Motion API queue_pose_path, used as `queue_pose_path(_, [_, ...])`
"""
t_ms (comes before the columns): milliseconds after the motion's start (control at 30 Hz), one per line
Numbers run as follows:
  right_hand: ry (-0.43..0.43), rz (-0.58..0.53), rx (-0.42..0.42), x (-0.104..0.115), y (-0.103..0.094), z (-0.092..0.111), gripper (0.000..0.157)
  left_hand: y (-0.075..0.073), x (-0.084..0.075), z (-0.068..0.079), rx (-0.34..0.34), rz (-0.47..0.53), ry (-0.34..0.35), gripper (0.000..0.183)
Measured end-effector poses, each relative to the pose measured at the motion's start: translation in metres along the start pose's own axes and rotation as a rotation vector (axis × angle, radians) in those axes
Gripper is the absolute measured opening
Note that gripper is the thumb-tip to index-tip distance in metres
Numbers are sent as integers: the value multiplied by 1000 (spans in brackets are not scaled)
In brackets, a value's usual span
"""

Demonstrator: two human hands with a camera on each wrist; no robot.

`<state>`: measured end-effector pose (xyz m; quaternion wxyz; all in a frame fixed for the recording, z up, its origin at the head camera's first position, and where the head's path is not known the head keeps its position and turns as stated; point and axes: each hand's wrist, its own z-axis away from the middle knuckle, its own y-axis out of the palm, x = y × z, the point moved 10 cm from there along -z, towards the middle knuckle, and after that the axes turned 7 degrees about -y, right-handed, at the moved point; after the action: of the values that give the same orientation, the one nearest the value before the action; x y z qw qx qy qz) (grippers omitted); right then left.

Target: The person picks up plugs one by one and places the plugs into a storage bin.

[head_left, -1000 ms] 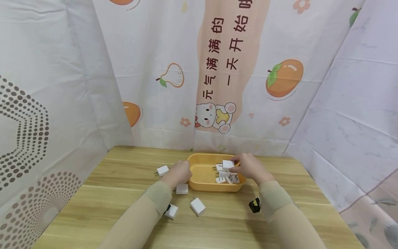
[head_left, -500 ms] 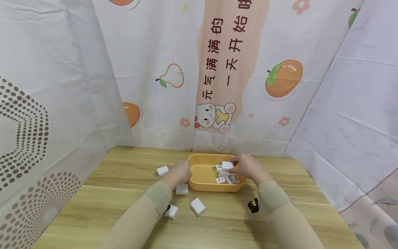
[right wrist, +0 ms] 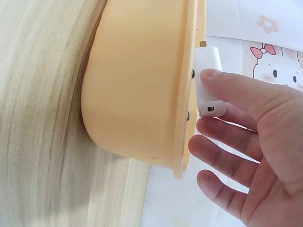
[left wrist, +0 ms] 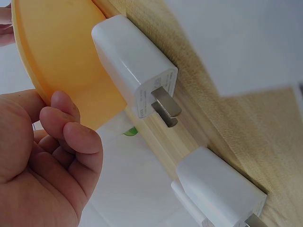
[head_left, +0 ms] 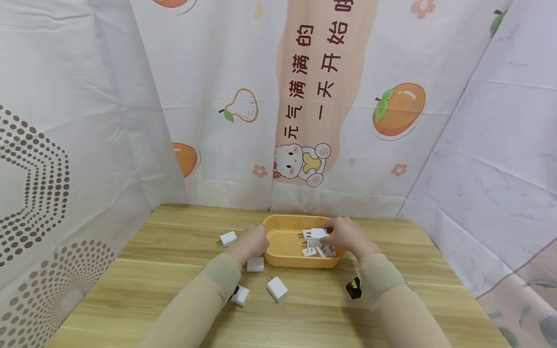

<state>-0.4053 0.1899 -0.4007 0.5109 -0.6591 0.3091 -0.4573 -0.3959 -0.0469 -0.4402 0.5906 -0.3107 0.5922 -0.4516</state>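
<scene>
My left hand [head_left: 251, 241] pinches the left rim of a yellow plastic tub [head_left: 300, 261], its fingers curled in the left wrist view. Over the tub's right side, my right hand [head_left: 351, 235] holds a white charger plug [right wrist: 208, 56] between thumb and fingers. The prongs of this charger point left in the head view, and its port end faces the right wrist camera. Below it in the tub lie several more white chargers [head_left: 309, 252], some with prongs up. Beside the tub, near my left hand, a white charger [left wrist: 135, 61] lies on the table.
Other white chargers are spread on the wooden table [head_left: 330, 319]: one charger [head_left: 277, 288] in front of the tub, one charger [head_left: 241, 296] by the left sleeve, one charger [head_left: 227, 238] farther left. A printed curtain [head_left: 226, 159] hangs behind the table.
My right hand has lowered the charger slightly, and its prongs have turned more toward the head camera. My left hand has stayed at the tub's rim.
</scene>
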Motion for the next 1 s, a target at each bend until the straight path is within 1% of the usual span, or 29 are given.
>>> queue_pose_path(133, [-7,10,-2,1,2,0,31,0,-1,0,1,-6,3,13])
queue_pose_path(400, [-16,13,-18,4,1,1,41,1,-1,-1,1,-3,3,12])
queue_pose_path(733, [-21,10,-13,5,0,2,39,2,1,-1,3,8,-7,10])
queue_pose_path(1000, [-35,-8,-30,8,-2,5,37,2,0,-2,8,5,-17,11])
